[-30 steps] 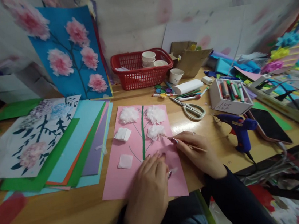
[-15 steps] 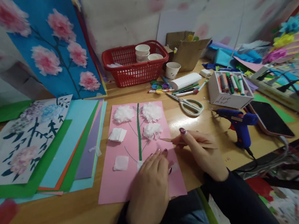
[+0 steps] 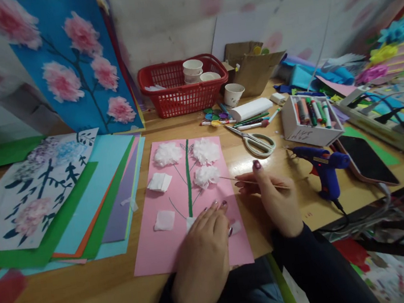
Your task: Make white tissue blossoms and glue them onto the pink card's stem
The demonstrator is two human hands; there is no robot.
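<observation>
A pink sheet of paper [image 3: 148,253] lies on the table with a green stem [image 3: 189,188] down its middle. Three white ruffled tissue flowers [image 3: 206,151] sit on its upper part, and flat white tissue squares [image 3: 164,220] lie at the left and lower down. My left hand [image 3: 203,250] rests flat on the lower sheet, fingers stretched, partly over another white square. Pinched in my right hand [image 3: 273,197] is a thin pointed tool [image 3: 233,178]; its exact kind is unclear. The tip points at the right edge of the lower flower.
Scissors [image 3: 258,144] lie beyond my right hand, and a blue glue gun [image 3: 321,168] stands to its right near a phone [image 3: 367,159]. A marker box [image 3: 310,127] and red basket [image 3: 183,99] stand behind. Coloured sheets [image 3: 80,217] are stacked at left.
My right hand has turned, so the tool now shows its thin edge rather than its broad side. The tool's tip has shifted slightly up and right. My left hand stays in place.
</observation>
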